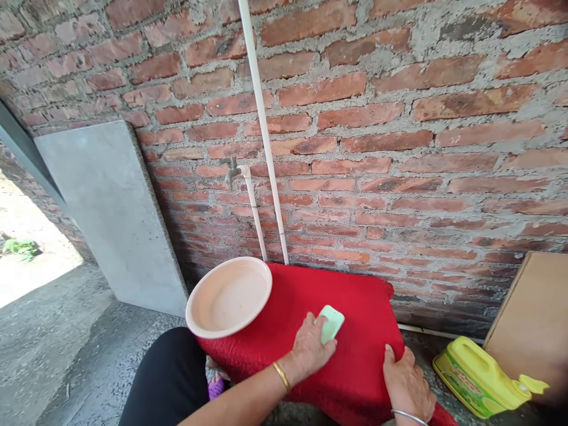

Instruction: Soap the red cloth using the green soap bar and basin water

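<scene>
A pale green, rounded rectangular bar of soap [332, 323] is in my left hand [310, 346], gripped between thumb and fingers just above the red cloth [328, 290]. That cloth is spread over a low table and hangs down its front. At the table's right edge, my right hand [409, 381] is closed on the cloth, thumb on the near side and fingers bent over the edge. On the left end of the cloth stands a wide, pale pink basin [231, 299]. No water shows clearly in it.
Behind the table rises a brick wall [377, 142] with a tap [231, 171] and white pipes [264, 124]. A grey slab [110, 207] leans at left. To the right, a yellow jug [481, 376] lies tilted on the floor near a cardboard sheet [530, 319].
</scene>
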`<state>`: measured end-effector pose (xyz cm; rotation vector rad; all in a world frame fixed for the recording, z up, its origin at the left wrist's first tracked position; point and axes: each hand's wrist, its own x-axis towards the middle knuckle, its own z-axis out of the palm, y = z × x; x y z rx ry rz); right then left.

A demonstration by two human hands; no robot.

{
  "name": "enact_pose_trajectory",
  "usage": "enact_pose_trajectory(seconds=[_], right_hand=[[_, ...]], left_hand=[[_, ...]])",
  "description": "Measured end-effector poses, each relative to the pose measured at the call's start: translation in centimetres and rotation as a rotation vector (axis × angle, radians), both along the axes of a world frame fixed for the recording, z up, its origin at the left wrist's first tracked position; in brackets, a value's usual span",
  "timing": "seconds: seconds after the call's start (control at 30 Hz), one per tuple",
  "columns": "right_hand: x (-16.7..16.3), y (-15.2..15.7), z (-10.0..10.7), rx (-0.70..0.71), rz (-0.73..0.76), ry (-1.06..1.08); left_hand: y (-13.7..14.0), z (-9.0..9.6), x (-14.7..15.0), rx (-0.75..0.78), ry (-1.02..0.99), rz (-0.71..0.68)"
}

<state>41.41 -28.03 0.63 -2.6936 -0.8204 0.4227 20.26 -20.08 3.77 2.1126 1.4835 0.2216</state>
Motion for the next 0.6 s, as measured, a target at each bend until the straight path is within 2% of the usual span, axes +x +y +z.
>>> enact_pose_trajectory(seconds=[0.1, 0.17, 0.23, 0.33, 0.43, 0.5, 0.6], right_hand=[[0.0, 0.0, 0.0, 0.005, -0.002, 0.005], [0.1, 0.0, -0.1, 0.015, 0.001, 0.005], [0.1, 0.0, -0.1, 0.022, 0.003, 0.002], [0.2, 0.0, -0.1, 0.022, -0.001, -0.003], [0.2, 0.0, -0.2, 0.017, 0.002, -0.007], [0.2, 0.0, -0.2, 0.016, 0.002, -0.013], [0.2, 0.0, -0.2, 0.017, 0.003, -0.017]], left_hand=[[3.4, 0.5, -0.3, 0.057, 0.074, 0.098], [3.8, 0.4, 0.3, 0.053, 0.106, 0.107], [2.4, -0.1, 1.5, 0.022, 0.107, 0.053], [-0.9, -0.7, 3.1, -0.042, 0.060, -0.117], [-2.3, -0.7, 2.9, -0.080, -0.015, -0.200], [-1.3, -0.2, 1.4, -0.045, -0.026, -0.125], [2.3, 0.6, -2.3, 0.087, 0.040, 0.098]])
